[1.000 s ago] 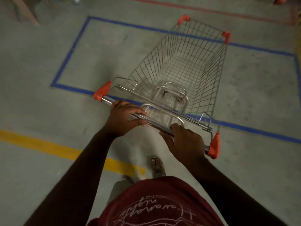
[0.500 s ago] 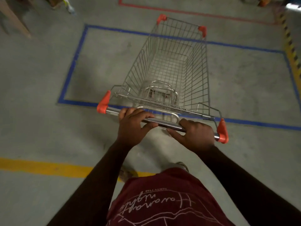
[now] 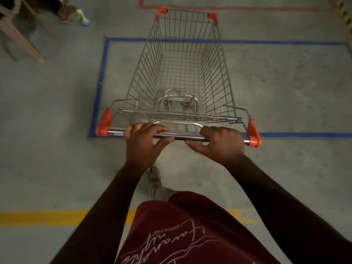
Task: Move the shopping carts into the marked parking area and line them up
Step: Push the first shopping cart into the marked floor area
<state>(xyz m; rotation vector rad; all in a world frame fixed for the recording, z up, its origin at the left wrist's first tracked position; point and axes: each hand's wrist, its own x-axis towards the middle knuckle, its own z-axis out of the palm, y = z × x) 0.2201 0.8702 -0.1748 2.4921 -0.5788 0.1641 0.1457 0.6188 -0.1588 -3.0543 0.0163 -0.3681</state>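
An empty wire shopping cart with orange corner caps stands straight ahead of me, its basket over the left part of the blue-taped rectangle on the concrete floor. Its front end reaches past the far blue line. My left hand and my right hand both grip the metal handle bar, which sits roughly above the near blue line. The cart's wheels are hidden under the basket.
A red taped outline lies beyond the blue area. A yellow floor line runs behind me. Wooden furniture legs and another person's foot are at the far left. Yellow-black hazard striping marks the right edge.
The cart has swung from pointing right to pointing straight ahead and rolled further into the blue rectangle. Both hands have stayed on the handle, and I have stepped past the yellow line.
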